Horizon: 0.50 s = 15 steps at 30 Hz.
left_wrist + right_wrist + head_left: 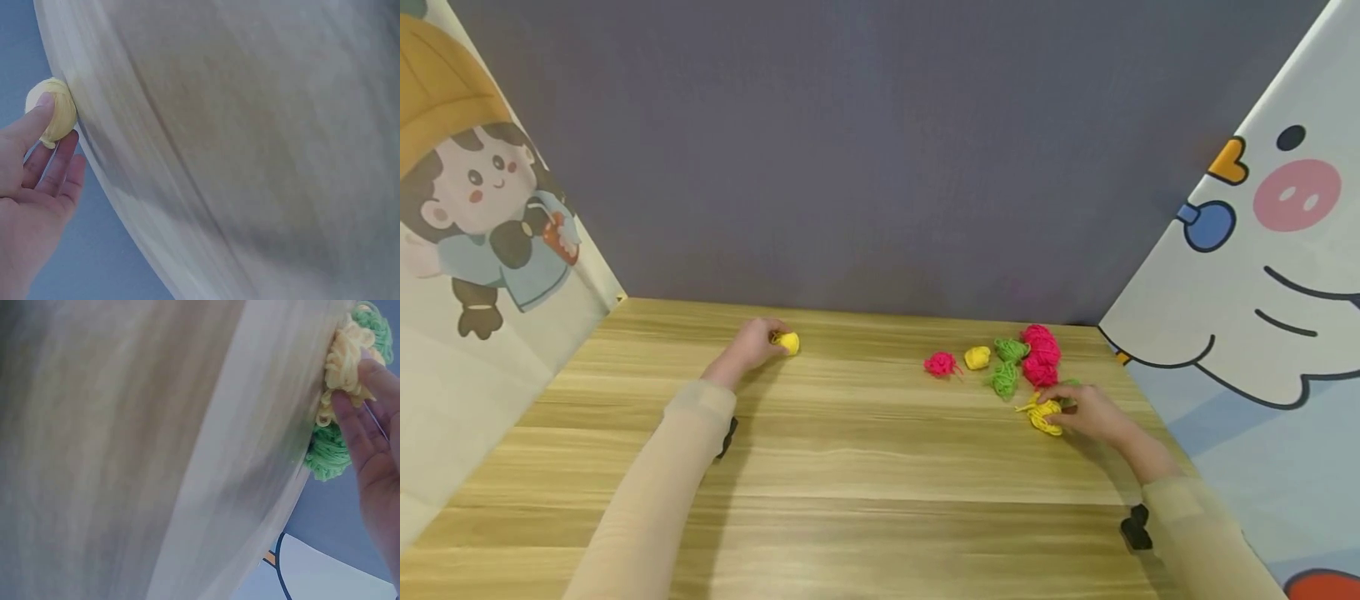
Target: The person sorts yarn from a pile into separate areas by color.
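Note:
On the left of the table, my left hand point(756, 342) pinches a small, smooth yellow yarn ball point(790, 342) between thumb and fingers. The left wrist view shows the thumb lying across this yellow yarn ball point(60, 112), close by the tabletop. Over at the right, my right hand point(1096, 414) grips a loose, loopy bundle of yellow yarn point(1042, 415). In the right wrist view, thumb and fingertips take the yellow bundle point(345, 359) from its side. Green yarn point(329, 455) shows just past the fingers, and another green bundle point(377, 331) is beyond the yellow one.
Behind my right hand lie pink yarn point(1041, 357), two green yarn bundles point(1004, 380), a yellow yarn ball point(977, 358) and a small pink one point(940, 364). A dark panel point(865, 167) backs the wooden table point(850, 467); printed panels point(1262, 292) flank it.

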Each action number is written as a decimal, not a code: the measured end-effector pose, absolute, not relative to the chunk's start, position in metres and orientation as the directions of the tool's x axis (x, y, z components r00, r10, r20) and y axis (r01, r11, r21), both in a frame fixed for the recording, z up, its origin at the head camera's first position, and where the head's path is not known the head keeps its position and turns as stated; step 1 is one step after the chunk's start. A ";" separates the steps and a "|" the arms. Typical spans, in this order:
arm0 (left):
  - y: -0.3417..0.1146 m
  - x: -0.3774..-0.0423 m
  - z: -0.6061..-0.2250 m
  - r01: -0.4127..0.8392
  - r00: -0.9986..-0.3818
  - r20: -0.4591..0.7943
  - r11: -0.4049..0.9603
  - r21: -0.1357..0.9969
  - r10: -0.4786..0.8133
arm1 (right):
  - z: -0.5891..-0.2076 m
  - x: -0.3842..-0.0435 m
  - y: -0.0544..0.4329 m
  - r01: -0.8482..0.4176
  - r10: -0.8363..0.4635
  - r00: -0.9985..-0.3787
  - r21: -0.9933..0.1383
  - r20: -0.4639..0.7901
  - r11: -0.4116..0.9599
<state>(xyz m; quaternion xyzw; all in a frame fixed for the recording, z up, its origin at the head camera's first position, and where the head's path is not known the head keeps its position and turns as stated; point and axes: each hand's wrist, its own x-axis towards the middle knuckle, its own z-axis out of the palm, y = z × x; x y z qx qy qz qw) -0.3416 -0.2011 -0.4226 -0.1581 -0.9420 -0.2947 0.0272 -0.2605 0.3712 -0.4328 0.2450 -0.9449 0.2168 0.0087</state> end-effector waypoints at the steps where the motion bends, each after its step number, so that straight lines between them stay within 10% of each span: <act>1: -0.201 -0.342 -0.422 0.310 -0.950 0.138 0.776 0.550 0.281 | -0.433 -0.261 0.371 -0.474 -0.463 -0.877 -0.397 0.130 0.786; 15: -0.200 -0.340 -0.416 0.249 -0.963 0.056 0.791 0.559 0.264 | -0.428 -0.258 0.364 -0.503 -0.461 -0.864 -0.337 0.202 0.796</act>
